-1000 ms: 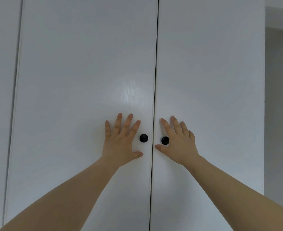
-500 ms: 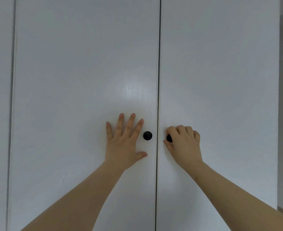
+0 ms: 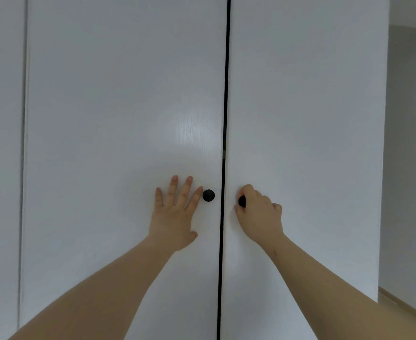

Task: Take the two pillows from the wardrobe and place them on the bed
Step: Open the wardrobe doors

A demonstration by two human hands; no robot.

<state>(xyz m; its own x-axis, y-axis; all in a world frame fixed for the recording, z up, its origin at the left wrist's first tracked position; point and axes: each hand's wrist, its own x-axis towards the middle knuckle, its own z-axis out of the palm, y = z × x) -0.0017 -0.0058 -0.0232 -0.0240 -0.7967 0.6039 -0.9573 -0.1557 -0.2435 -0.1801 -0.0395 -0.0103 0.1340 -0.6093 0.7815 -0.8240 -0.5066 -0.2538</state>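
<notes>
A white wardrobe fills the view with two tall doors, the left door (image 3: 118, 119) and the right door (image 3: 305, 119). A dark gap runs between them. My left hand (image 3: 175, 217) lies flat and spread on the left door, just left of its black knob (image 3: 208, 195). My right hand (image 3: 259, 214) is curled around the right door's black knob (image 3: 241, 201), which shows only partly. The right door stands slightly ajar. The pillows and the bed are hidden.
Another white panel (image 3: 1, 168) stands at the far left. To the right of the wardrobe is a grey wall (image 3: 412, 168) with a strip of wooden floor (image 3: 403, 305) at the bottom right.
My right hand went from spread fingers to a grip on the right knob. The gap between the doors has widened as the right door came slightly outward. My left hand stayed flat.
</notes>
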